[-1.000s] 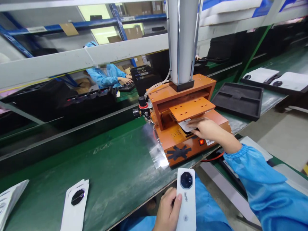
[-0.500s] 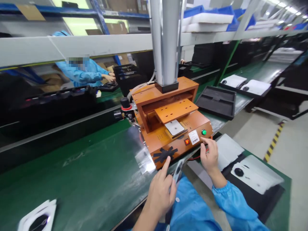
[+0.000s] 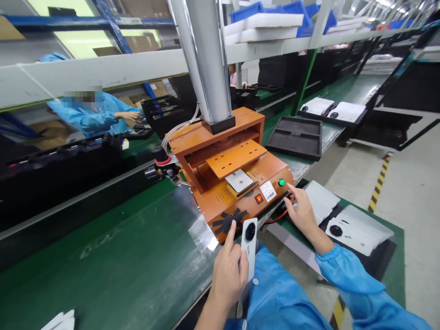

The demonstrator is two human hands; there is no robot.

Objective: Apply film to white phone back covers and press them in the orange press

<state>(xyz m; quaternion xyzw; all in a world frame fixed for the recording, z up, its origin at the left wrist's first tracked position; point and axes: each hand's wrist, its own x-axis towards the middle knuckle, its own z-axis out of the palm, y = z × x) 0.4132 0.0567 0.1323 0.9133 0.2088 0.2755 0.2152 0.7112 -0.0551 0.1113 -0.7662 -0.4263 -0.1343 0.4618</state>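
Observation:
My left hand (image 3: 229,266) grips a narrow-looking white phone back cover (image 3: 248,256) with a round black camera area. Its index finger points out to the black tape patch (image 3: 229,222) on the front of an orange press (image 3: 237,163); whether the fingertip touches is unclear. My right hand (image 3: 302,211) holds nothing, fingers apart, with the index fingertip close to the lit green button (image 3: 281,182). Under the press's raised plate (image 3: 236,158) lies a white flat piece (image 3: 239,181), partly hidden by that plate. A lit red switch (image 3: 259,198) sits between the tape and the button.
To the right, white covers (image 3: 355,230) rest on a black tray (image 3: 381,256). Behind the press stands a black divided tray (image 3: 295,137), with another tray of white covers (image 3: 347,111) beyond. White pieces (image 3: 62,321) lie lower left. Across the bench, a person in blue (image 3: 92,114) works.
The cover in my left hand has turned from nearly edge-on to show its camera side. My right index finger has come nearer the green button. The whole view has swung right.

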